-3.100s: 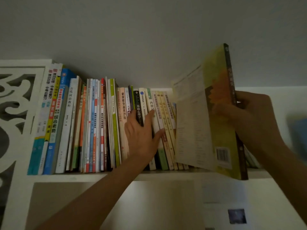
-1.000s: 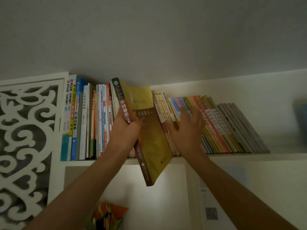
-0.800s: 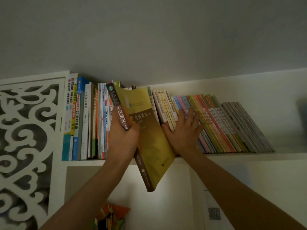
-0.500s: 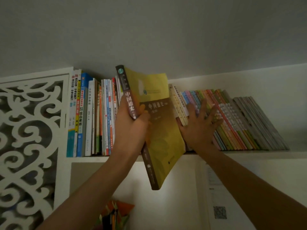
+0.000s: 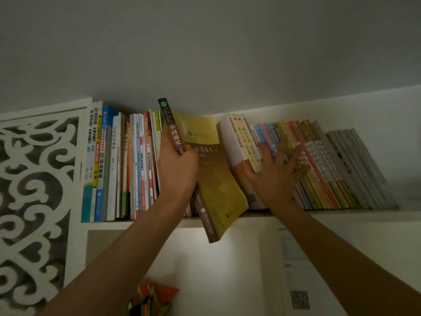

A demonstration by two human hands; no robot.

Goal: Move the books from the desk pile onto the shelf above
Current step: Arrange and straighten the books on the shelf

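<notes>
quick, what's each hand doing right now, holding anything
Left hand: closed around the spine of the yellow book, which sits tilted at the shelf edge.
Right hand: open, fingers spread, pressing against the leaning books.

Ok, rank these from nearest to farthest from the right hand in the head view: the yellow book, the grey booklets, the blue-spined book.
Right hand:
1. Yellow book, just left of it, held by the left hand.
2. Grey booklets, leaning at the row's right end.
3. Blue-spined book, upright near the left end.

The left hand (image 5: 176, 169) grips a yellow book (image 5: 214, 179) by its brown spine, tilted, half onto the white shelf (image 5: 341, 216) — the right hand (image 5: 276, 176) presses flat against leaning books (image 5: 319, 165).
</notes>
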